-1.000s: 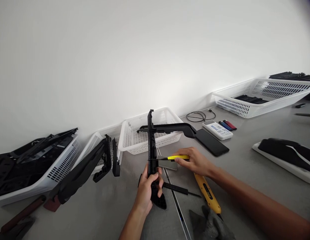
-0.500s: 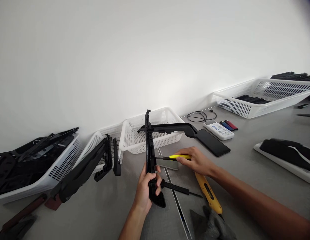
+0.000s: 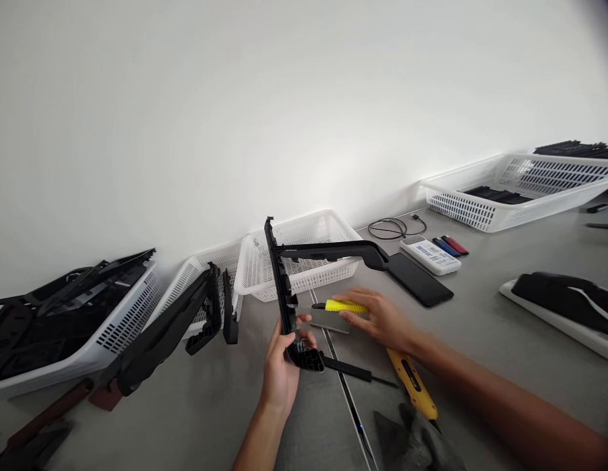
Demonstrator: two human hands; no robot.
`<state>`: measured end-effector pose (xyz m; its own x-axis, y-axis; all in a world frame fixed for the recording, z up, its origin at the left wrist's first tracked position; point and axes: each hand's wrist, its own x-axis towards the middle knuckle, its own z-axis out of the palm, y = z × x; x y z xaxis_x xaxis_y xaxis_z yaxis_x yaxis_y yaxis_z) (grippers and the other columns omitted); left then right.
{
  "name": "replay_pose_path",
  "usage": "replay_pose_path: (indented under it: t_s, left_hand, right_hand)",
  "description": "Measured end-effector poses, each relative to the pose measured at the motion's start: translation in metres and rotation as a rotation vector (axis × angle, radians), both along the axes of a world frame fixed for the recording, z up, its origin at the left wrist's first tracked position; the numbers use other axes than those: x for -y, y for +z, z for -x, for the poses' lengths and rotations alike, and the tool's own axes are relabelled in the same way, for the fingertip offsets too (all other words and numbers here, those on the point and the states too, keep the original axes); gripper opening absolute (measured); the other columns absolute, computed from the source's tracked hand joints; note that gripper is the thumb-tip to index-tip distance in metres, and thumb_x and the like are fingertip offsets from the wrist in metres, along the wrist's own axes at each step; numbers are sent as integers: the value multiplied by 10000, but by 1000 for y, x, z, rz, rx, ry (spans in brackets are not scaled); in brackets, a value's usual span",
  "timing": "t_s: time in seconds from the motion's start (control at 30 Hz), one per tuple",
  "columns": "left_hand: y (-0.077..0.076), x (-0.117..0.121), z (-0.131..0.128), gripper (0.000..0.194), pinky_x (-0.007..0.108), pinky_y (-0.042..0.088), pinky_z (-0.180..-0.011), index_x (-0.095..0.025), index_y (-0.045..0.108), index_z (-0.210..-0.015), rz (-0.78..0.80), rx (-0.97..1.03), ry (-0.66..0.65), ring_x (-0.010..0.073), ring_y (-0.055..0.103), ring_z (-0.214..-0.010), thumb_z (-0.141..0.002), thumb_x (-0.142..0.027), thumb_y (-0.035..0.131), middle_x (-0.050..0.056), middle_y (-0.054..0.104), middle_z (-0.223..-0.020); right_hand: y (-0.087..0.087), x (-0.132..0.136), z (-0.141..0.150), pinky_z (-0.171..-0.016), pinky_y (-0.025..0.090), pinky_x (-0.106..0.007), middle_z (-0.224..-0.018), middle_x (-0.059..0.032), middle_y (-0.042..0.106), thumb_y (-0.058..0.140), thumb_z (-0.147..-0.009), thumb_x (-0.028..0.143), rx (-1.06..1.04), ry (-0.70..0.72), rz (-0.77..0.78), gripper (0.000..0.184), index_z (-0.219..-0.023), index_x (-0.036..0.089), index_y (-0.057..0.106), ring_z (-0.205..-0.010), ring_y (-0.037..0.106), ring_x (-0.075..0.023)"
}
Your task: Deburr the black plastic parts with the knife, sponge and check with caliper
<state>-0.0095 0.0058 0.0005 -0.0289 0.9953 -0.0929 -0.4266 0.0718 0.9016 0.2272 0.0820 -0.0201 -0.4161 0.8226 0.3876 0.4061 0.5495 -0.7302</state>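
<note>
My left hand (image 3: pixel 282 366) is closed round the lower end of a long black plastic trim piece (image 3: pixel 283 288). The piece stands roughly upright, its ribbed inner side and ribbed foot showing. To its right, my right hand (image 3: pixel 377 314) grips a yellow-handled hand tool (image 3: pixel 348 306) with a thin dark tip, held apart from the trim piece. Beneath the tip lies a flat grey block (image 3: pixel 330 320). Another black curved trim piece (image 3: pixel 333 252) extends across the white basket (image 3: pixel 328 281) behind; its left end is hidden by the held piece.
A black-handled tool (image 3: pixel 350 368), a yellow tool (image 3: pixel 412 386) and a grey cloth or glove (image 3: pixel 414 441) lie nearby. A phone (image 3: pixel 419 281), white device (image 3: pixel 430 255) and cable (image 3: pixel 389 229) are at right. More baskets hold black parts (image 3: pixel 63 314).
The trim piece has turned and its top has tilted left, showing more of its ribbed side. The yellow-handled tool has come away from it, its tip now swung round.
</note>
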Motion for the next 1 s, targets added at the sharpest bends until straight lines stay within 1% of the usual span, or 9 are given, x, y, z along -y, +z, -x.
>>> replay_pose_path:
  t_s: [0.07,0.13,0.3,0.4,0.53,0.67,0.73,0.87,1.0]
  left_hand:
    - [-1,0,-1,290,362,532,-797,-192,739,-1178,-11,12,-3,222,651,-860,-909,-275,671,92,695,-1120]
    - [-1,1,-3,277,398,546,-825,-225,721,-1191,-13,31,-10,223,654,-856,-923,-278,672,68,659,-1120]
    - [-1,4,-4,207,382,548,-722,-218,716,-1122,13,27,5,186,598,-757,-956,-324,654,49,601,-1074]
    - [-1,4,-3,199,365,539,-695,-212,724,-1109,-10,19,-12,174,582,-733,-980,-319,615,42,600,-1068]
    - [-1,3,-3,206,349,543,-691,-202,731,-1081,-20,58,-12,168,582,-728,-993,-367,646,43,624,-1061]
    - [-4,2,-4,447,327,546,-648,-173,735,-1005,20,107,31,162,572,-692,-979,-618,695,46,635,-961]
    - [-6,1,-5,562,318,548,-608,-171,742,-1001,26,123,68,167,573,-684,-926,-727,708,39,628,-909]
    - [-6,1,-7,596,303,558,-554,-189,742,-976,4,145,94,170,567,-703,-896,-778,701,37,626,-928]
    - [-5,0,-5,625,290,574,-526,-190,754,-999,22,122,126,173,573,-722,-875,-800,705,45,634,-954]
  right_hand:
    - [-3,-1,1,-938,559,-397,-1158,-106,792,638,-1056,453,-4,-3,-5,368,-1340,261,771,-1061,733,-293]
    - [-2,0,1,-924,558,-394,-1153,-106,789,623,-1063,455,-6,24,17,370,-1337,253,770,-1040,734,-290]
    - [10,6,0,-875,538,-347,-1123,-82,819,559,-1096,476,-33,177,95,375,-1209,221,809,-979,751,-260]
    - [9,7,2,-848,526,-335,-1090,-68,825,510,-1111,501,-13,123,105,421,-1178,216,813,-943,744,-250]
    - [3,6,5,-824,519,-327,-1079,-81,825,467,-1123,531,-8,70,115,481,-1187,198,808,-925,738,-250]
    - [6,7,5,-902,523,-339,-1164,-98,812,558,-1097,513,-47,154,102,422,-1257,206,799,-1019,740,-267]
    - [11,7,4,-885,519,-330,-1141,-90,808,614,-1070,496,-46,231,103,390,-1260,216,806,-988,731,-256]
    - [18,8,0,-735,473,-291,-978,-56,797,637,-1040,454,-23,282,142,333,-1131,211,847,-795,678,-200]
    - [14,8,2,-713,455,-285,-906,-47,791,591,-1057,476,10,256,163,383,-1050,182,836,-771,660,-192]
